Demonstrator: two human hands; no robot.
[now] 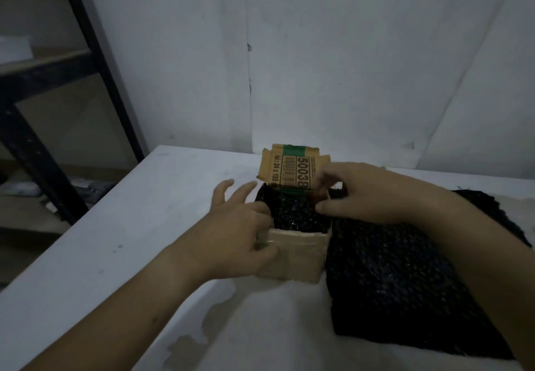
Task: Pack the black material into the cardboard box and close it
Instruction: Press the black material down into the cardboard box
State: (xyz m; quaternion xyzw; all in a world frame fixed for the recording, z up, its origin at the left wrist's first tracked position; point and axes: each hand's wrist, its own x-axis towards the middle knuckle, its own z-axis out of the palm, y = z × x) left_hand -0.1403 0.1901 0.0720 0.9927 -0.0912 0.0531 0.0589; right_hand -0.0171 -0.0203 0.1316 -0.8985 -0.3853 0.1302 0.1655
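Observation:
A small cardboard box stands on the white table, its lid upright at the back with a barcode and green stripe. Black bubble-like material fills the inside of the box. My left hand grips the box's near left corner, thumb on the front wall, fingertips pressing the black material at the left rim. My right hand reaches over the right rim, fingers pinched at the lid's lower right edge and on the material. A larger pile of black material lies right of the box, under my right forearm.
A white wall stands close behind the table. A dark metal shelving rack stands to the left beyond the table's edge, with clutter on the floor below it. The table surface has worn patches near the front.

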